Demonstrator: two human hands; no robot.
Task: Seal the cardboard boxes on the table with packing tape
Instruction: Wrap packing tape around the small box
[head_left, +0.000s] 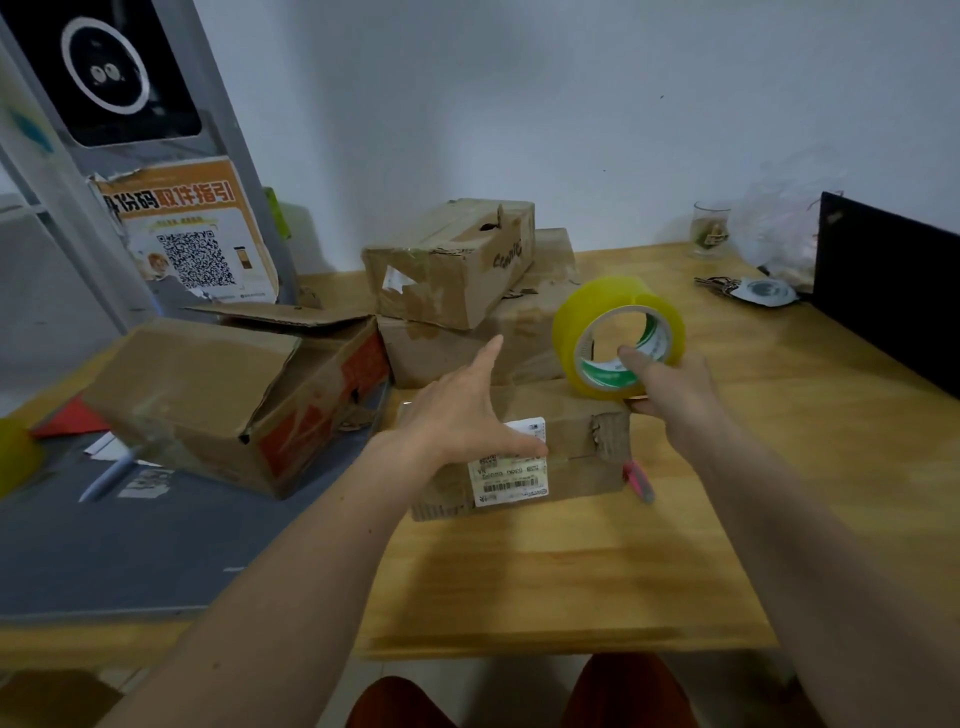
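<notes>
A small cardboard box (582, 457) with a white shipping label lies near the middle of the wooden table (779, 467). My left hand (462, 410) rests flat on its top, fingers straight. My right hand (670, 384) grips a yellow roll of packing tape (613, 332) at the box's far right corner, thumb through the core. Behind it two more boxes are stacked, the upper one (452, 260) on the lower one (467, 348). A bigger box (218, 395) with a loose flap and red print sits to the left.
A pink pen or knife (640, 480) lies against the small box's right side. Keys (727, 285), a glass (710, 228), a plastic bag and a black laptop (883, 291) stand at the right. A QR-code sign (192, 244) leans at the left, beside a grey mat (130, 545).
</notes>
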